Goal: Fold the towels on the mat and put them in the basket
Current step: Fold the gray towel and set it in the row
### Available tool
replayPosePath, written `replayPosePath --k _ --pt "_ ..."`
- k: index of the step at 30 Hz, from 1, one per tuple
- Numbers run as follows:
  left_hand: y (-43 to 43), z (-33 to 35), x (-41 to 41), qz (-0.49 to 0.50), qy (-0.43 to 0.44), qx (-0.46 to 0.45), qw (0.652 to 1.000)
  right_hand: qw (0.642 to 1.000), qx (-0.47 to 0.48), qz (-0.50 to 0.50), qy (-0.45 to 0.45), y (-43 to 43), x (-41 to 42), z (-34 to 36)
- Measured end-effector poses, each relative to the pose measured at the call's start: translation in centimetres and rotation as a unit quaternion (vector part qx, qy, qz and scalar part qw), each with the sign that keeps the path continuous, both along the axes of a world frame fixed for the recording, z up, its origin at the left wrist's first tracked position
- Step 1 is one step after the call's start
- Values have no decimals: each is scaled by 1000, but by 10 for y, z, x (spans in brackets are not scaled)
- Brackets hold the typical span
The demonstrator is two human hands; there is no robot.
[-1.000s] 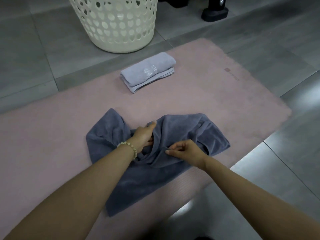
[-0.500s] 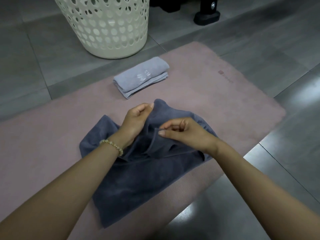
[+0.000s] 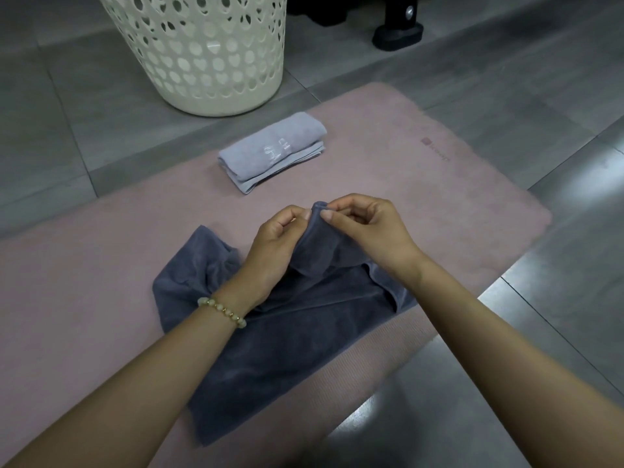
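Observation:
A dark grey-blue towel (image 3: 287, 336) lies crumpled on the pink mat (image 3: 101, 265). My left hand (image 3: 273, 251) and my right hand (image 3: 368, 231) both pinch one raised corner of it, fingertips almost meeting, with that corner lifted off the mat. A light lavender towel (image 3: 270, 153), folded into a neat stack, rests on the mat farther back. The cream perforated basket (image 3: 199, 52) stands on the floor beyond the mat's far edge.
Grey floor tiles surround the mat. A black stand foot (image 3: 398, 33) sits on the floor at the back right. The mat's right edge and front edge run close to the dark towel.
Both hands have lifted a part of the dark towel up off the mat and come together at one corner of it. The view has tilted, so the basket looks nearer.

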State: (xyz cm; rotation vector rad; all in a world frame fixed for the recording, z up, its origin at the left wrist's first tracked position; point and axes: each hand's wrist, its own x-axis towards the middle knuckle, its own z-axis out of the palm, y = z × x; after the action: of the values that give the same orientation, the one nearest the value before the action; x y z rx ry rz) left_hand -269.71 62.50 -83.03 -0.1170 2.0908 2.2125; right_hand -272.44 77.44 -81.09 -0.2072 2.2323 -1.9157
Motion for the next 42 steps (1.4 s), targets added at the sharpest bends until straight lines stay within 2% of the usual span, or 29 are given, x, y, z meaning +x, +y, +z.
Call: replayPosePath --k 8,12,16,20,28,31,34,36,39,42 --pt "11 -4 -3 1 42 -13 999 999 -17 -24 -42 3 -2 -4" --pt "23 -15 -15 27 42 -56 997 985 -33 -135 -100 35 -10 -23" --pt "34 -31 -29 62 15 -81 995 956 73 -242 -149 101 -7 -66" --pt "45 -39 -44 113 -5 -67 991 928 164 -244 -230 140 16 -104" --pt "53 -58 -55 137 -14 -91 986 910 225 -267 -224 156 20 -134" --pt "54 -59 -57 127 -15 -89 988 904 240 -250 -252 157 14 -134" --pt "48 -55 -58 89 -19 -112 989 915 215 -208 -269 154 15 -131" --pt "37 -46 -59 90 -18 -120 989 929 202 -196 -239 151 16 -120" --pt "12 -11 -61 149 -13 -98 984 953 166 -192 -165 142 14 -86" --pt "-23 52 -51 212 21 -94 973 974 102 -171 -111 114 10 -30"
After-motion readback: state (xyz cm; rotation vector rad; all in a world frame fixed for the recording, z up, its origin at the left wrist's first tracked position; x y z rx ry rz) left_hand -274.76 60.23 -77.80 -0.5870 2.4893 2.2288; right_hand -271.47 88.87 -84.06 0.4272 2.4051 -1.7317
